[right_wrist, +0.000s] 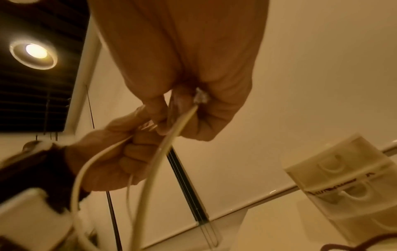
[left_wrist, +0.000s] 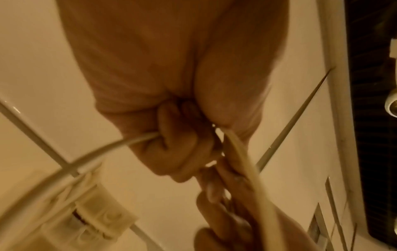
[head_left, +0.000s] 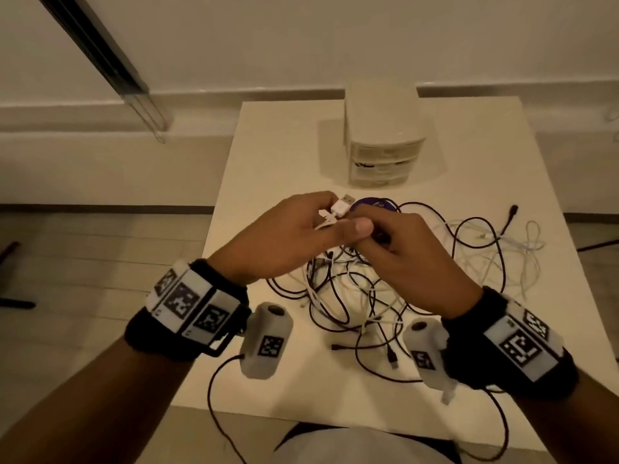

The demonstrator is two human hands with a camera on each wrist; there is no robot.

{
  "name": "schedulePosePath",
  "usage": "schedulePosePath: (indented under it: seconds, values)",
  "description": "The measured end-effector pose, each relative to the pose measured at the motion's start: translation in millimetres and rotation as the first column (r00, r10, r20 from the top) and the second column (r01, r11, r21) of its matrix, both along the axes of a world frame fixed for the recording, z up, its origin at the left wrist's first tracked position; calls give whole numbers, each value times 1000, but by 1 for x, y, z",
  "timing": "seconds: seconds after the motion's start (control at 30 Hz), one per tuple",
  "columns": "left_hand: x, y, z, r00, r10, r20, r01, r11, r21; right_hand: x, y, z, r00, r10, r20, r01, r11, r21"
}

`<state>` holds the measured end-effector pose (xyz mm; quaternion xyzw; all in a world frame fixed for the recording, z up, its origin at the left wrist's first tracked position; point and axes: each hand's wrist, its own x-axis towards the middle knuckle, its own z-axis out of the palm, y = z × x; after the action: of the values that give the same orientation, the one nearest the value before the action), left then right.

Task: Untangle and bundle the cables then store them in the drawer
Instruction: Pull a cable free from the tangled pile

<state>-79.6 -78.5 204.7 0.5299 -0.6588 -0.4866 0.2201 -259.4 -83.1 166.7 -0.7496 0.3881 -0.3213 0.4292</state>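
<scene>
A tangle of black and white cables [head_left: 348,296] lies on the white table [head_left: 274,155]. Just above it my left hand [head_left: 335,214] grips a white cable [head_left: 326,222] just behind its USB plug [head_left: 342,204]. In the left wrist view the left hand [left_wrist: 182,146] has its fingers curled round that white cable [left_wrist: 120,147]. My right hand [head_left: 371,236] meets the left one. The right wrist view shows the right hand [right_wrist: 193,105] pinching the white cable [right_wrist: 178,122] near a small white end piece. A white three-drawer unit [head_left: 382,142] stands at the back, its drawers closed.
A purple round object [head_left: 371,202] sits behind my hands, partly hidden. More white cable [head_left: 512,256] and a black plug [head_left: 512,212] spread to the right. Black cords from the wrist cameras hang over the table's near edge [head_left: 335,420]. Floor lies to the left.
</scene>
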Motion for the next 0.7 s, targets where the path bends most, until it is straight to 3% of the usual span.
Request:
schedulePosePath:
  seconds: [0.17, 0.27, 0.33, 0.43, 0.5, 0.6, 0.7]
  values:
    - [15, 1, 24, 988, -127, -87, 123, 991, -49, 0, 20, 10, 980, 7, 198, -50, 976, 214]
    - [40, -10, 34, 973, 4, -230, -45, 984, -172, -17, 36, -9, 977, -9, 214, -82, 907, 413]
    - [59, -17, 42, 955, 68, -287, -155, 943, -294, -35, 47, -27, 989, 19, 146, -85, 883, 462]
    - [70, -22, 49, 939, 98, -330, -239, 876, -419, -60, 56, -47, 994, 72, -86, -38, 938, 346]
    - [70, -24, 44, 883, 152, -443, -342, 855, -389, -68, 53, -53, 986, 15, -165, 26, 969, 245]
    - [52, -23, 25, 820, 232, -524, -396, 890, -225, -58, 32, -38, 985, -174, -15, 174, 974, 142]
    - [14, -15, 2, 916, 165, -365, -218, 970, -106, -31, 7, 5, 955, -225, 193, 228, 974, 6]
